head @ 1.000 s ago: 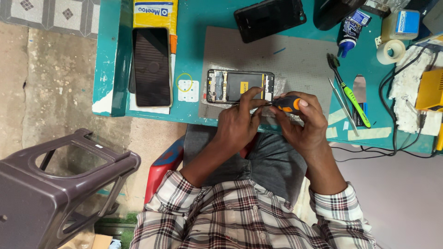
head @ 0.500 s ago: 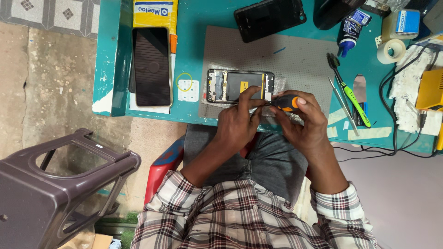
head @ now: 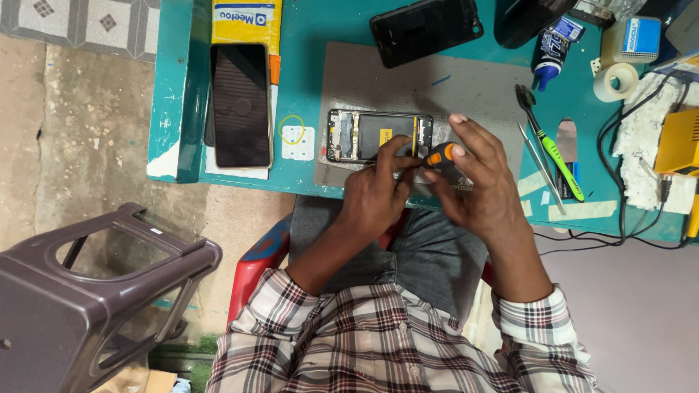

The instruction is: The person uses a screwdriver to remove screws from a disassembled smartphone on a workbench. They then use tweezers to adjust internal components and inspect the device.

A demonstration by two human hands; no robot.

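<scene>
Fingers (head: 450,166) of right hand (head: 477,182) closed around orange-and-black screwdriver (head: 439,156); left hand (head: 375,193) fingers curled, pinching its tip at opened phone (head: 378,135), lying on grey mat (head: 437,94), teal desk (head: 320,29).

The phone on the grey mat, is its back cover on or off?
Off. The phone lies with its insides exposed: frame, dark battery and yellow strip show. The right hand holds an orange-tipped screwdriver at its edge.

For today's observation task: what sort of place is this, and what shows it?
Probably a phone repair bench: an opened phone on a grey mat, a screwdriver in the right hand, tweezers nearby.
</scene>
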